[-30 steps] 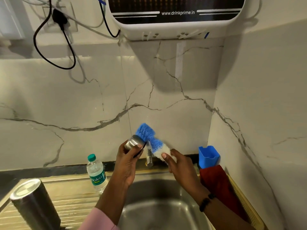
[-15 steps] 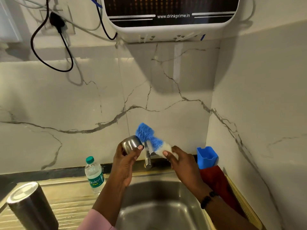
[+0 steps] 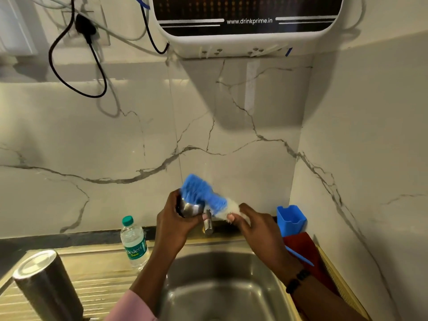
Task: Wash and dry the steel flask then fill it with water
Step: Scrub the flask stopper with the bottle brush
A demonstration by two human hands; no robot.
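Nearest the camera, bottom left, a steel flask stands on the ribbed drainboard with a flat steel end facing up, well apart from both hands. Beside it the steel sink basin sits under the person's forearms; pink sleeve on the left arm, black wristband on the right. A small plastic water bottle with a green cap stands upright on the drainboard near the back edge, just left of the left forearm. Over the basin, the left hand has its fingers curled round a small steel cap, holding it up near the tap. The right hand pinches the white handle end of a blue bottle brush; the bristle head touches the cap's top edge, blurred. On the right counter edge a red cloth lies next to a blue plastic holder in the corner. Behind is a marble wall, and above it a wall-mounted water purifier and a black cable hanging from a plug.
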